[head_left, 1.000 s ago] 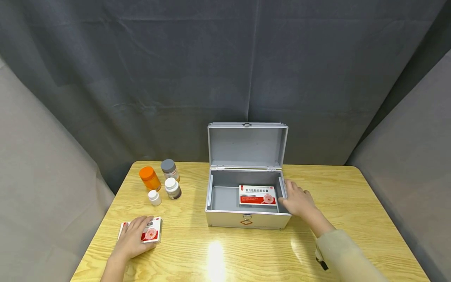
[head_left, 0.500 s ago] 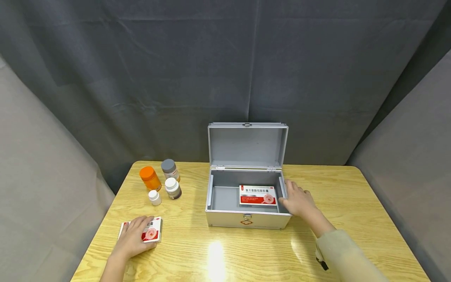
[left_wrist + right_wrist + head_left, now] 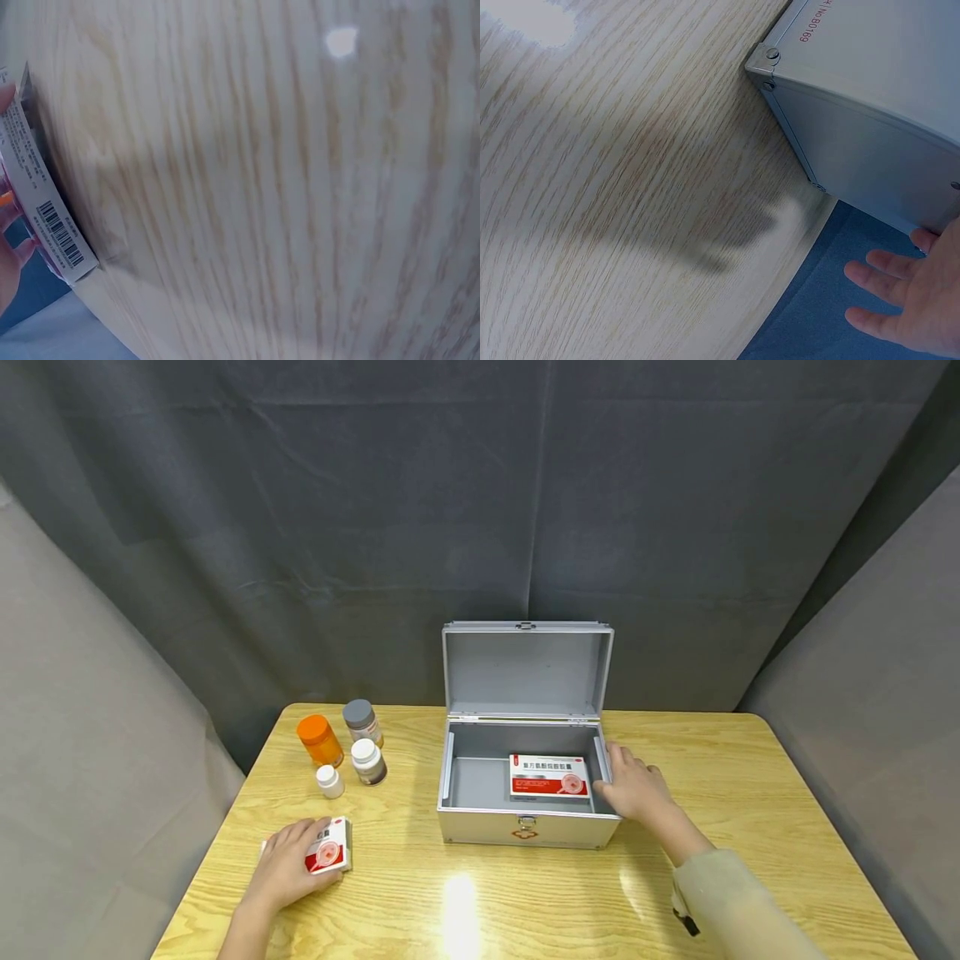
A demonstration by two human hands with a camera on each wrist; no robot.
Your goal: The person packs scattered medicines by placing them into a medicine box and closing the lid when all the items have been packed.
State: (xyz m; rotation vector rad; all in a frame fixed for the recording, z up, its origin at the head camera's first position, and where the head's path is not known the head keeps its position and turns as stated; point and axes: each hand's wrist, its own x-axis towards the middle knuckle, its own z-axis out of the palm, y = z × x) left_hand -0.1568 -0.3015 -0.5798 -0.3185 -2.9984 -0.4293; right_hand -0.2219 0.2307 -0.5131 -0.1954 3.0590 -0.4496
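Red-and-white carton [image 3: 327, 850] held at near left of surface [image 3: 750, 793]

The carton is pinched in the left grip [image 3: 288, 864], near four bottles [image 3: 369, 763]. To the right, an open metal case [image 3: 480, 828] is touched at its right wall by the right grip [image 3: 637, 786], which is spread; a second carton [image 3: 549, 777] is seen inside.

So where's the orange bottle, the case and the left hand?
Orange bottle [image 3: 326, 750]: head view, its side, below the lid.
Case [image 3: 480, 828]: head view, its front wall.
Left hand [image 3: 287, 870]: head view, back of the hand.
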